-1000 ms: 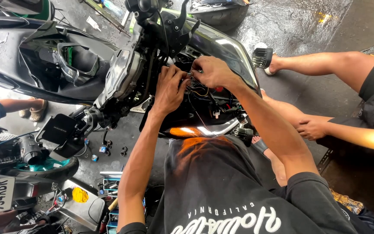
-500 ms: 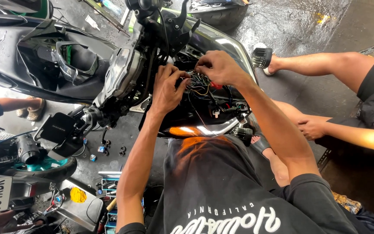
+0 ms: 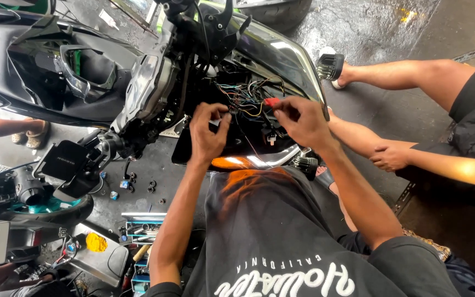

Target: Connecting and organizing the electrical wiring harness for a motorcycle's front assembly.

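Scooter panels [image 3: 56,71] sit far left, black and stripped, w/ a loose bracket [image 3: 75,162] below them and small bolts [image 3: 138,184] scattered on the wet floor [image 3: 380,27]. Near the bottom left we see a tool tray [image 3: 141,228] beside a yellow cap [image 3: 95,242].

Moving to centre: our left hand [image 3: 207,132] is curled, thumb and fingers pinching a small connector [image 3: 232,110] at the edge of the wire bundle [image 3: 248,99], which sits inside the open front of the scooter, just above and between both hands. Wires run roughly left-right across the cavity, so their long axis lies across our reach, not away from us. Left hand is touching the bundle's left end.

Our right hand [image 3: 300,118] is pinched too, fingertips closed on a red plug [image 3: 272,102] at the bundle's right side. Both hands are abt equally near the wires; right sits slightly higher.

Below them glows an orange lamp [image 3: 235,162]. Far right, another person's legs [image 3: 408,74] and hand [image 3: 391,158] rest near the scooter, well apart from ours
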